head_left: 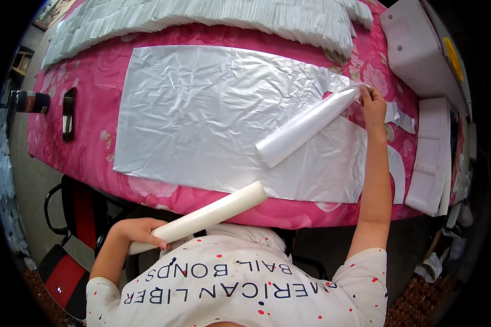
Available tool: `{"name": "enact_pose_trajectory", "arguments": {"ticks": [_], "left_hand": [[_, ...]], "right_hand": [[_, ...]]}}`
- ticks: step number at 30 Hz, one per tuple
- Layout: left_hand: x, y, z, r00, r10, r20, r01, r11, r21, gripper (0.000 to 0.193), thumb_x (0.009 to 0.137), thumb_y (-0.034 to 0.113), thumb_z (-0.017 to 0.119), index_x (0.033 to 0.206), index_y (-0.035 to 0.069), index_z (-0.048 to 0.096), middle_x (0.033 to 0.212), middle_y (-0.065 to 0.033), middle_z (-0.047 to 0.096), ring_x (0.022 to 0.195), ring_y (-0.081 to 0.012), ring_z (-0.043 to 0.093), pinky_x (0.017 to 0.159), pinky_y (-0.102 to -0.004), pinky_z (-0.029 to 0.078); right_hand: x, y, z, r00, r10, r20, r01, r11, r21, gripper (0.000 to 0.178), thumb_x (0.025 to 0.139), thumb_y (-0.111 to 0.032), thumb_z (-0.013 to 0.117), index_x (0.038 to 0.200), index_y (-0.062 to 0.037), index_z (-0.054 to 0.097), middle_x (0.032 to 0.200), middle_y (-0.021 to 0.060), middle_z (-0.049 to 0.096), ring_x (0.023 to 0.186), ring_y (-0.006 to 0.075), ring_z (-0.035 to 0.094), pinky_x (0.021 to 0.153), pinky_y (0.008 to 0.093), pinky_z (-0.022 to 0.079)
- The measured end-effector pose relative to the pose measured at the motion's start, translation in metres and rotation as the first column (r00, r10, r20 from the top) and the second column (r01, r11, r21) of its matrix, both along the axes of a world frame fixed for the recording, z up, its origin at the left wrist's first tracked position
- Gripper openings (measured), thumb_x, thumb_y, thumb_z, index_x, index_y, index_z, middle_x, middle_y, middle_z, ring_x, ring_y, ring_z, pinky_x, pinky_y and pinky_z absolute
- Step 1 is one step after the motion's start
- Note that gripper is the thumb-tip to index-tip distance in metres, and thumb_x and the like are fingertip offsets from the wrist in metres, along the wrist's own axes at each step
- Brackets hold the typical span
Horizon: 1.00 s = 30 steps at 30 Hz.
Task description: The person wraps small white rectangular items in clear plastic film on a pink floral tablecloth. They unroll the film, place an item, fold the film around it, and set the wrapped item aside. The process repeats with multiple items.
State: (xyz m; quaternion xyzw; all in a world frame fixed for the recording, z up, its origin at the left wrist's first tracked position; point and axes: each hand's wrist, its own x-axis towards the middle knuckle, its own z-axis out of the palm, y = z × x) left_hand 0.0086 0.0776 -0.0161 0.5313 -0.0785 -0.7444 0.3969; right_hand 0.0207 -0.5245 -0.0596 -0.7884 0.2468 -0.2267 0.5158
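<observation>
My left hand (142,231), near my body, is wrapped around the lower end of a white tube (217,211), which slants up to the right over the table's front edge. On the right, the fingers of my right hand (373,104) pinch the far end of a rolled-up length of shiny translucent plastic film (311,124). That film lies diagonally on a large, wrinkled silvery plastic sheet (202,109) spread over the table. The tube's near end is partly covered by my left hand.
The table has a pink floral cloth (82,136). Long rows of stacked white packets (218,16) line its far side. A phone (69,114) and a dark jar (31,102) are at left. White foam boxes (428,158) stand at right. A red-and-black chair (84,210) is at lower left.
</observation>
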Motion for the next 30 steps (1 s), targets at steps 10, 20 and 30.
{"name": "enact_pose_trajectory", "arguments": {"ticks": [10,20,30], "left_hand": [[0.057,-0.181,0.015,-0.100,-0.022,0.995,0.435,0.898,0.064,0.041,0.069,0.022,0.073,0.103,0.006,0.057,0.091,-0.0103,0.059,0.089,-0.0288,0.059,0.077,-0.0386,0.048],[0.037,-0.171,-0.030,-0.124,0.222,0.967,0.814,0.580,-0.029,0.063,0.083,0.045,0.051,0.123,-0.003,0.045,0.131,-0.0160,0.043,0.123,-0.0279,0.040,0.105,-0.0419,0.029],[-0.022,-0.170,-0.042,-0.197,0.076,0.978,0.662,0.746,0.075,0.080,0.084,0.059,0.037,0.133,-0.004,0.036,0.142,-0.0188,0.030,0.134,-0.0290,0.027,0.109,-0.0430,0.018]], "right_hand": [[0.048,0.107,-0.004,0.953,0.302,-0.024,-0.292,0.935,0.201,0.014,0.086,-0.016,0.060,0.087,-0.0020,0.063,0.066,-0.0040,0.052,0.058,0.0033,0.044,0.052,0.0191,0.036],[0.059,0.106,0.007,0.911,0.381,-0.161,-0.345,0.914,0.212,0.021,0.089,-0.021,0.058,0.100,-0.0035,0.060,0.083,-0.0020,0.057,0.070,0.0044,0.048,0.064,0.0199,0.040],[-0.072,0.237,0.044,0.785,0.499,-0.366,-0.619,0.625,-0.476,0.051,0.074,-0.018,0.067,0.121,-0.0071,0.052,0.114,0.0134,0.054,0.102,0.0291,0.051,0.088,0.0379,0.042]]}}
